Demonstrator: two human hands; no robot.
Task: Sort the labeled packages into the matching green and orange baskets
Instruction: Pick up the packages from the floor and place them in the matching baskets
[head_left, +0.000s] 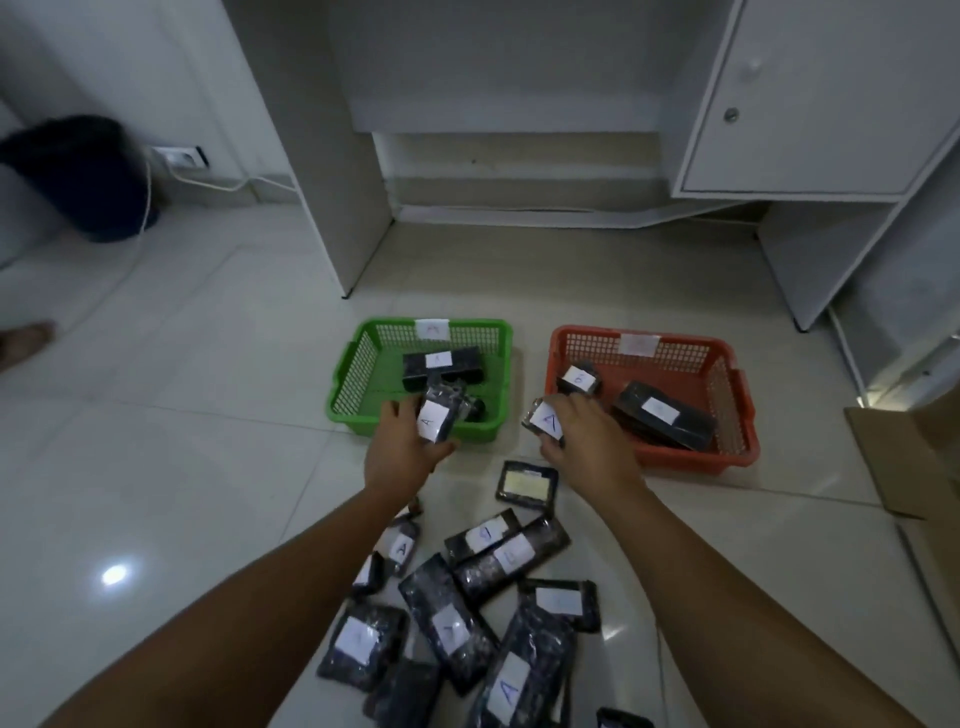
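Observation:
A green basket (358, 374) and an orange basket (727, 395) stand side by side on the floor, each with a white label on its far wall. My left hand (400, 452) holds a black package marked "A" (439, 415) over the green basket's front edge. My right hand (587, 441) grips another black package marked "A" (545, 420) between the two baskets, by the orange basket's left front corner. The green basket holds a labeled black package (441, 364). Two lie in the orange one (579, 379) (662, 415). Several labeled packages (467, 613) lie piled on the floor near me.
White desk legs (337, 208) and a cabinet door (810, 104) rise behind the baskets. A cardboard box (914, 467) sits at the right edge. A dark bin (78, 176) and a wall socket with cable (179, 156) are at far left. Glossy tiled floor all around.

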